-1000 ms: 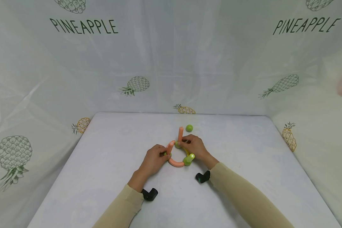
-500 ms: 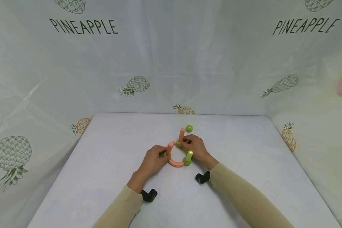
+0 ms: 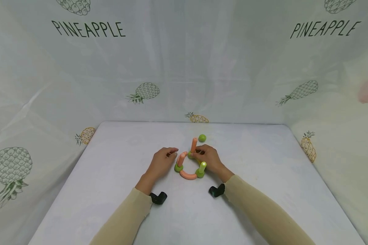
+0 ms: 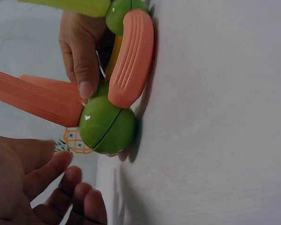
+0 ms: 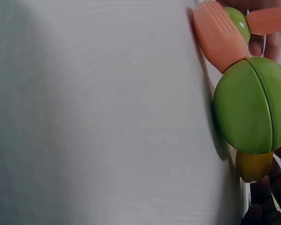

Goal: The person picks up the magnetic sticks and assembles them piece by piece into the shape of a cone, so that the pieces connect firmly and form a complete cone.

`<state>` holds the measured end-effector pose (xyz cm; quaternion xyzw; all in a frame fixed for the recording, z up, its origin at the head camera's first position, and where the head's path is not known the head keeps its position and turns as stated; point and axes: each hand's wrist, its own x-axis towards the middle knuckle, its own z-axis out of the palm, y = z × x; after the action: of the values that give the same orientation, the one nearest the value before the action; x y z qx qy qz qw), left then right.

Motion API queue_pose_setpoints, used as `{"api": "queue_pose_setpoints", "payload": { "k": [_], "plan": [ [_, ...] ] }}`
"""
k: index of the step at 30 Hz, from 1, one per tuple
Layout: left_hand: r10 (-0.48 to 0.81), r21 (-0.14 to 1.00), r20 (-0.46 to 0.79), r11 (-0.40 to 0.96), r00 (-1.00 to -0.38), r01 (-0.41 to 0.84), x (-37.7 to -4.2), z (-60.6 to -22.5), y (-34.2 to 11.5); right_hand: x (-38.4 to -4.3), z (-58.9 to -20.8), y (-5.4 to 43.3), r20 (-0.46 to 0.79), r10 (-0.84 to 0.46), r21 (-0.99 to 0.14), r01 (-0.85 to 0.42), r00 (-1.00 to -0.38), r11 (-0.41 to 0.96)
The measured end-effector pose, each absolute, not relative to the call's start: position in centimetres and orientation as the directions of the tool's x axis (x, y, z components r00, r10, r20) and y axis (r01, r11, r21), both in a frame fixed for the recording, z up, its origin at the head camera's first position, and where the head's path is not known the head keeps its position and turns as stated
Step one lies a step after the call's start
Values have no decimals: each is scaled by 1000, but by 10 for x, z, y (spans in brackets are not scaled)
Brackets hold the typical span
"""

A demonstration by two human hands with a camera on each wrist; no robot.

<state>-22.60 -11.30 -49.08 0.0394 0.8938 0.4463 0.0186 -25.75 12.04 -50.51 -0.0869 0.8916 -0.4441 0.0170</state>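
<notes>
A ring of toy pieces lies on the table: green balls joined by curved bars, with straight rods standing up. My right hand [image 3: 211, 158] pinches the far green ball [image 3: 190, 155], at the foot of an upright orange rod [image 3: 194, 145]. My left hand [image 3: 162, 161] is just left of the ring, touching nothing, its fingers loosely bent. Nearest to it is the left green ball [image 4: 107, 125] with its upright orange rod [image 3: 181, 160]. A curved orange bar [image 3: 188, 176] links that ball to the right green ball [image 5: 246, 105], which bears a light green rod [image 3: 202, 166]. My right hand partly hides a yellow bar [image 5: 254, 166].
A loose green ball [image 3: 202, 138] sits behind the ring on the white table [image 3: 135, 136]. A pineapple-print curtain [image 3: 184, 68] hangs at the back and sides. Black wrist cameras are strapped to both wrists.
My left hand has let go of the left green ball and drawn away to the left and back. The right hand keeps its hold; the light green rod now stands more upright than a second ago.
</notes>
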Motion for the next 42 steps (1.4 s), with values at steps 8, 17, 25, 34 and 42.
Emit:
{"api": "queue_pose_setpoints", "payload": {
  "k": [8,17,25,34,42],
  "plan": [
    [150,736,-118,677,-982,15,-246,-483,-102,-258,-505,117,50,-176,-802,-145,-983,580],
    [190,725,-87,685,-978,68,-253,-490,-97,-258,-504,117,65,-187,-800,-163,-980,578],
    [171,757,-82,652,-982,50,-255,-493,-93,-257,-502,119,65,-195,-803,-167,-979,572],
    [186,780,-81,624,-979,54,-254,-493,-94,-257,-503,120,64,-190,-800,-164,-980,577],
    [150,788,-31,611,-988,68,-237,-498,-113,-257,-505,123,46,-189,-808,-147,-981,570]
  ]
}}
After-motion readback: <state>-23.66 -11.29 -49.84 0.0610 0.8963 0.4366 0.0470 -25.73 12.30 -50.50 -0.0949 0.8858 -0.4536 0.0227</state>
